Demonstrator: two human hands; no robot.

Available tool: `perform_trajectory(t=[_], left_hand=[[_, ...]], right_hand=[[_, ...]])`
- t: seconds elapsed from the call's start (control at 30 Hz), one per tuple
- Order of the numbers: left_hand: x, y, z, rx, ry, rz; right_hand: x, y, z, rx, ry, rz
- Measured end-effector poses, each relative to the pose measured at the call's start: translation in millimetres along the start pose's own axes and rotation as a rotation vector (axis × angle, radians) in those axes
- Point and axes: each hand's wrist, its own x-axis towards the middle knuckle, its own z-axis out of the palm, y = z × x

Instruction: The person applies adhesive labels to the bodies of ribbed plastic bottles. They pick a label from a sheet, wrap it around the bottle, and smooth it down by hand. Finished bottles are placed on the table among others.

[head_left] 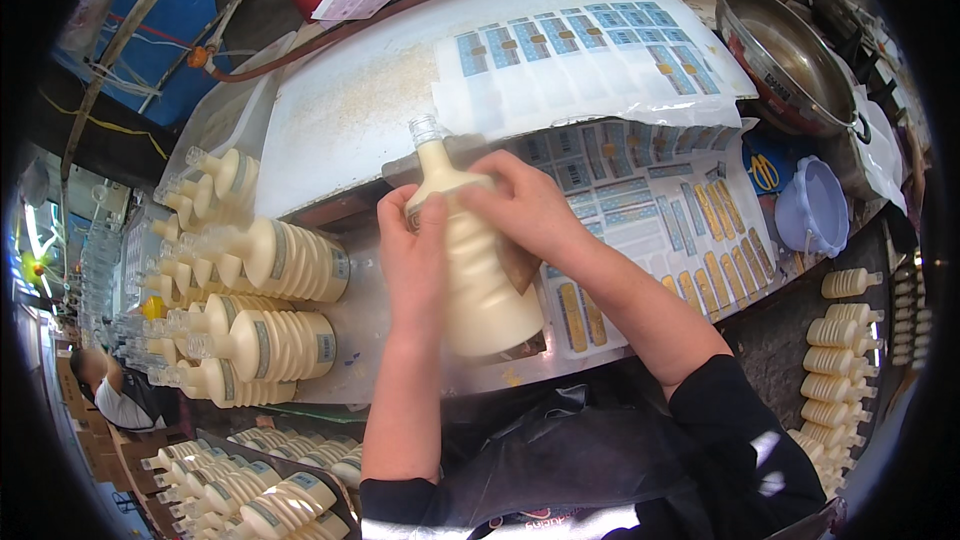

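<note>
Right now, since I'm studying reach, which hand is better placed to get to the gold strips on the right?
Probably the right hand: it is nearer the gold strips, while the left hand is farther left. Both hands are at the cream bottle's shoulder, though.

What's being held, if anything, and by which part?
A cream ribbed bottle, by its shoulder below the neck: left grip on its left side. Right grip touches the shoulder's right; holding or just pressing, can't tell.

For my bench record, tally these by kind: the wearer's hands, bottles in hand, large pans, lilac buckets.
Hands, left hand and right hand: 2
Held cream bottle: 1
Large pan: 1
Lilac bucket: 1
Total: 5
</note>
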Motion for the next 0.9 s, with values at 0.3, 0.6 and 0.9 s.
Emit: perform_trajectory(t=[0.3,0.6,0.9], left_hand=[[0,-3,1,-0.027,0.004,0.036],[2,-6,0,-0.034,0.003,0.031],[0,0,2,-0.093,-0.010,-0.004]], right_hand=[[13,25,-8,0.344,-0.150,0.008],[10,27,1,0.320,-0.075,-0.050],[12,30,0,0.349,-0.097,-0.012]])
